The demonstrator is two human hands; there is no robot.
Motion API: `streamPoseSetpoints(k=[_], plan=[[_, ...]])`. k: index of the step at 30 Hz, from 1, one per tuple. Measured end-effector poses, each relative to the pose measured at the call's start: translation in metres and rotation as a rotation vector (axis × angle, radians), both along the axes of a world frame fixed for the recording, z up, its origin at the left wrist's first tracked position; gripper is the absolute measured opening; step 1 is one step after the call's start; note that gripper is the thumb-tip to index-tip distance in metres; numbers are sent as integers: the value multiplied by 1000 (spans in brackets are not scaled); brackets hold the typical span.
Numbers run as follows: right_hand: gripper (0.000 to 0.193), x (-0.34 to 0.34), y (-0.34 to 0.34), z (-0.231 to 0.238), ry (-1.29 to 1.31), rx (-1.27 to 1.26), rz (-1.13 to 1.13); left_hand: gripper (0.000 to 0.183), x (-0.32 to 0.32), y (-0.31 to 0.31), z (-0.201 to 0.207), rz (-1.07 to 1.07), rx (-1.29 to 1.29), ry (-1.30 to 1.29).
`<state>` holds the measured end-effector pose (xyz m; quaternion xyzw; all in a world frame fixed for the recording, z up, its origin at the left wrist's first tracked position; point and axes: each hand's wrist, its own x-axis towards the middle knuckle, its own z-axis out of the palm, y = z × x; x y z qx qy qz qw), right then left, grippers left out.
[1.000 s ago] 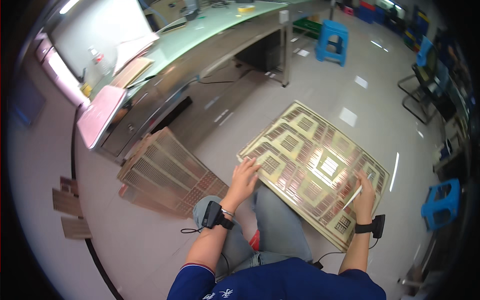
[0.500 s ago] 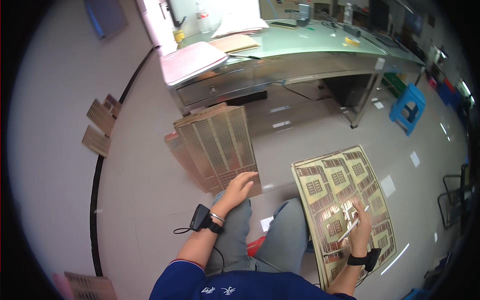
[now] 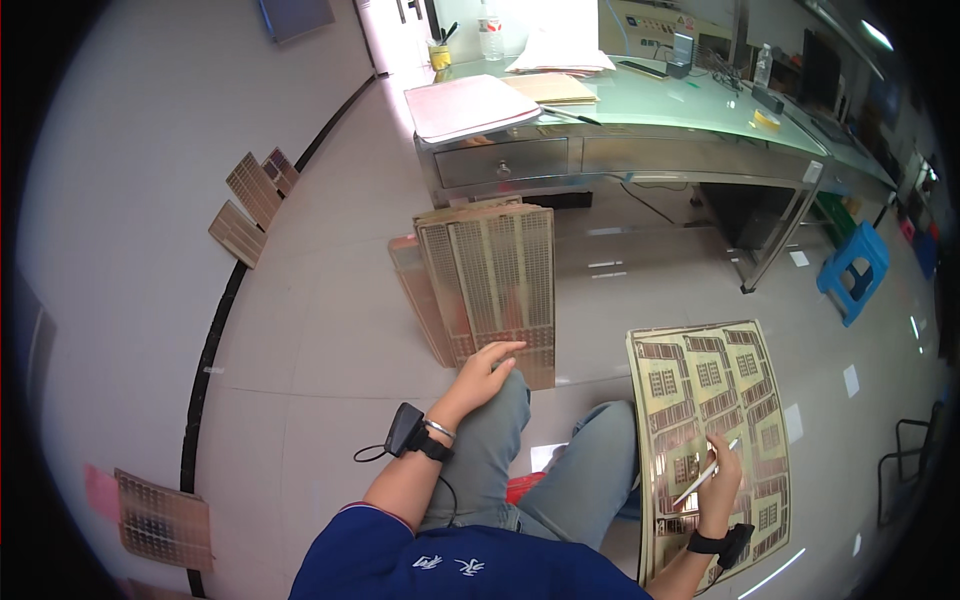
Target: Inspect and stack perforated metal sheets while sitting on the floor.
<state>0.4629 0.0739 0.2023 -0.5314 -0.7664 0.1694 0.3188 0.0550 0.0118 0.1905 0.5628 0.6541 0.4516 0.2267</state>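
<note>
My right hand (image 3: 718,485) grips a slim white pen (image 3: 694,487) whose tip points down at a panel. That panel (image 3: 745,345) is a large yellowish circuit board sheet with repeated copper-coloured patterns, standing tilted beside my right leg; at least one more sheet edge shows along its left side. My left hand (image 3: 487,378) lies over my left knee with its fingers stretched out and holds nothing. Just beyond its fingertips stands a stack of copper-coloured panels (image 3: 490,270) with fine grid patterns. Whether the fingertips touch the front panel I cannot tell.
Ahead is a glass-topped metal desk (image 3: 640,105) with a pink folder (image 3: 470,105), papers, bottles and tape. A blue stool (image 3: 855,270) stands at the right. More panels (image 3: 253,190) lean on the left wall, another (image 3: 165,520) at the lower left.
The whole view has turned left, so the desk and panels sit further right. My left hand stays at my knee, and my right hand still holds the pen over the board.
</note>
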Motion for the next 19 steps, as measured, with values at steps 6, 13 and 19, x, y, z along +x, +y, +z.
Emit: streamPoseSetpoints(k=[6, 13, 19], plan=[[35, -16, -6, 17, -52, -19, -31, 31, -14, -1, -15, 17, -5, -37], [36, -14, -26, 22, -186, 48, -200, 28, -22, 3, -50, -31, 43, 263], [36, 5, -55, 48, -177, -184, -571, 25, -47, 18, -52, -21, -107, 238]])
